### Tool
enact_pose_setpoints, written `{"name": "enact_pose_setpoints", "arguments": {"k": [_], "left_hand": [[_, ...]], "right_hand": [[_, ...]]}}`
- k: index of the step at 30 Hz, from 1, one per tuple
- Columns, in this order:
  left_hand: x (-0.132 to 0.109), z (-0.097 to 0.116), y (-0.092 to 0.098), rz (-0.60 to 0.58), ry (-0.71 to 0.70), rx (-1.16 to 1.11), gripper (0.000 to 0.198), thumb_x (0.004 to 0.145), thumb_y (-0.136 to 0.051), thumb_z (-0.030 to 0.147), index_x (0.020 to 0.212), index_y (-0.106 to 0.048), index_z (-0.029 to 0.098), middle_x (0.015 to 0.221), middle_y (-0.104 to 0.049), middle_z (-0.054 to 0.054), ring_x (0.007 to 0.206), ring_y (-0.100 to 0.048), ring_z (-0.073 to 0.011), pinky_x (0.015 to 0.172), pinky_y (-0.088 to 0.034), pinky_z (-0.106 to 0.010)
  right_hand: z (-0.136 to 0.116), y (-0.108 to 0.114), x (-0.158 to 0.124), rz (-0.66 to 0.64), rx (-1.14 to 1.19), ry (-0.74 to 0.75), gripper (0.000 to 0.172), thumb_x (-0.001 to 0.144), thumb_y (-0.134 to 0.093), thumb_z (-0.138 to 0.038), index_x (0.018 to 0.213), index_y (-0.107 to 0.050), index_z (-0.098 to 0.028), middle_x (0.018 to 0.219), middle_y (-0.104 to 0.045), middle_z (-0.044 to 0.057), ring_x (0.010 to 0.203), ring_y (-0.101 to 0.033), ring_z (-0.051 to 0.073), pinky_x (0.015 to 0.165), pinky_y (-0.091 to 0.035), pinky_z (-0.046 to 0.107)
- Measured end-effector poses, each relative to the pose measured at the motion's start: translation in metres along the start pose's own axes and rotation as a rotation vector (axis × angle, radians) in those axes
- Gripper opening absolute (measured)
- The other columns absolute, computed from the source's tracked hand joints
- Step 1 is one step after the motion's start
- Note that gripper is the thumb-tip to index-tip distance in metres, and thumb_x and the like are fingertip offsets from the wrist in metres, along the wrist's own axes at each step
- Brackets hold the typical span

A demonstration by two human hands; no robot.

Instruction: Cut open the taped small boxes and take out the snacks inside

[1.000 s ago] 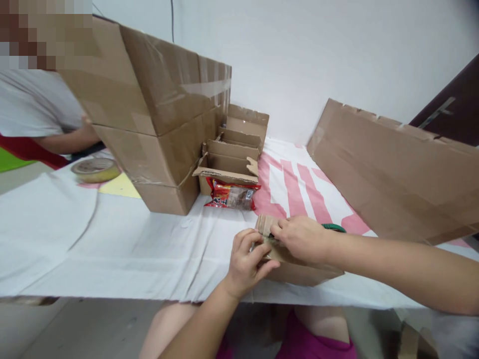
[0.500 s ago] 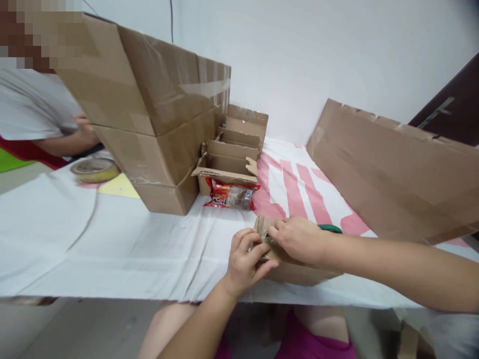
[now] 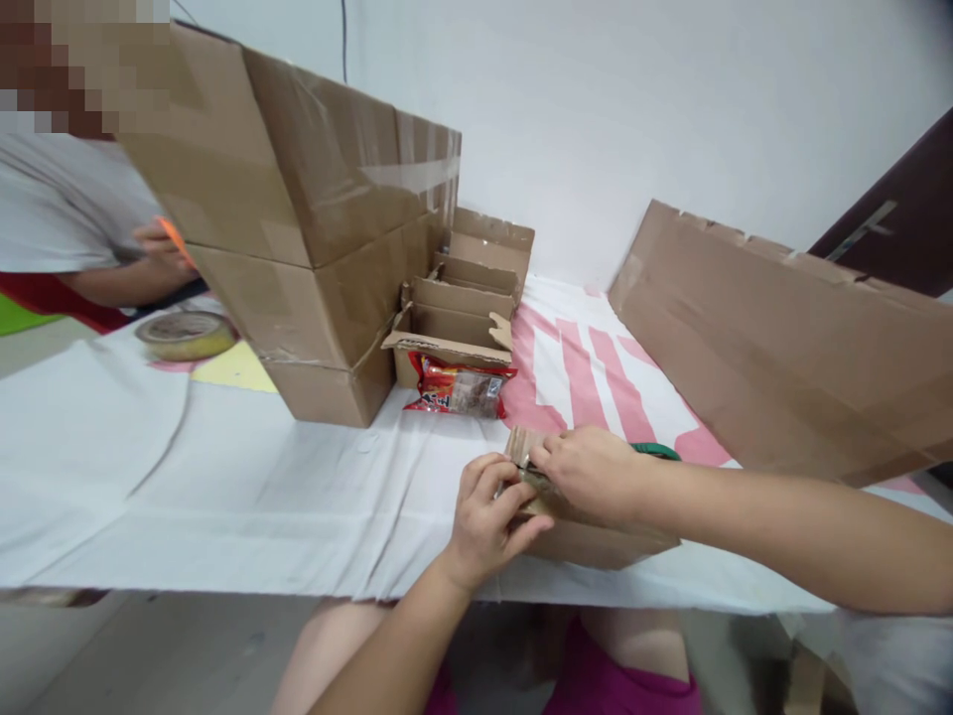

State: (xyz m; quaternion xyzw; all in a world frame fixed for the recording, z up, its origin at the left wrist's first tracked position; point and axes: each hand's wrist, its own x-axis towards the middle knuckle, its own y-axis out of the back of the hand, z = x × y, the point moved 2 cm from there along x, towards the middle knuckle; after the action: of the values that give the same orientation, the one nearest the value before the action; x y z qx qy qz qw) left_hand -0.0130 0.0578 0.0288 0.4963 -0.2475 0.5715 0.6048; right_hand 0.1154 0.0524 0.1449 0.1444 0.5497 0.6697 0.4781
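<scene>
Garment (image 3: 621,685), one: magenta, plain, worn at the lap; legs (image 3: 640,641) bare beyond its edge. Hands, two: left hand (image 3: 487,511), right hand (image 3: 592,469), bare. Wrists (image 3: 454,574), forearms (image 3: 789,531): likewise.

An orange thing (image 3: 177,242) now shows at the co-worker's hand (image 3: 154,244), beside the stacked boxes (image 3: 245,189), and more of that hand has come into view

You've got a plain pale wall (image 3: 581,119) ahead, dark brown door (image 3: 904,204) off right, white-and-pink tablecloth (image 3: 260,521), and greyish floor (image 3: 186,650) below you.
</scene>
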Motion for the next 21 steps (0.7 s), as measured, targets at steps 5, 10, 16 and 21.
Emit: {"name": "enact_pose_setpoints", "arguments": {"k": [5, 10, 16, 21], "left_hand": [[0.0, 0.0, 0.0, -0.002, 0.005, 0.006, 0.024, 0.084, -0.062, 0.044, 0.087, -0.067, 0.02, 0.087, -0.059, -0.008, 0.099, -0.051, -0.0256, 0.088, -0.048, -0.041], [-0.001, -0.001, 0.001, -0.007, 0.013, 0.007, 0.025, 0.084, -0.062, 0.045, 0.085, -0.065, 0.021, 0.086, -0.058, -0.008, 0.099, -0.052, -0.0253, 0.088, -0.049, -0.041], [0.0, -0.001, 0.002, -0.011, -0.001, -0.002, 0.024, 0.085, -0.061, 0.044, 0.086, -0.063, 0.02, 0.087, -0.058, -0.008, 0.099, -0.051, -0.0255, 0.087, -0.048, -0.041], [0.001, -0.001, 0.001, -0.015, 0.0, -0.012, 0.021, 0.083, -0.064, 0.041, 0.086, -0.063, 0.02, 0.086, -0.058, -0.007, 0.098, -0.051, -0.0256, 0.087, -0.047, -0.041]], "right_hand": [[-0.005, -0.004, 0.004, -0.005, 0.013, 0.006, 0.025, 0.093, -0.051, -0.029, 0.109, -0.058, -0.012, 0.093, -0.07, 0.01, 0.072, -0.066, 0.02, 0.055, -0.039, 0.027], [-0.001, -0.017, -0.01, -0.092, -0.03, 0.025, 0.017, 0.089, -0.053, -0.02, 0.098, -0.064, -0.01, 0.081, -0.071, 0.011, 0.071, -0.068, 0.021, 0.056, -0.042, 0.027], [0.026, -0.031, -0.047, -0.238, -0.007, -0.138, 0.015, 0.081, -0.056, -0.012, 0.089, -0.069, -0.013, 0.078, -0.073, 0.012, 0.07, -0.07, 0.022, 0.055, -0.041, 0.026], [0.041, -0.04, -0.074, -0.293, 0.043, -0.243, 0.016, 0.087, -0.053, -0.014, 0.088, -0.069, -0.016, 0.079, -0.073, 0.009, 0.07, -0.07, 0.021, 0.053, -0.037, 0.026]]}}
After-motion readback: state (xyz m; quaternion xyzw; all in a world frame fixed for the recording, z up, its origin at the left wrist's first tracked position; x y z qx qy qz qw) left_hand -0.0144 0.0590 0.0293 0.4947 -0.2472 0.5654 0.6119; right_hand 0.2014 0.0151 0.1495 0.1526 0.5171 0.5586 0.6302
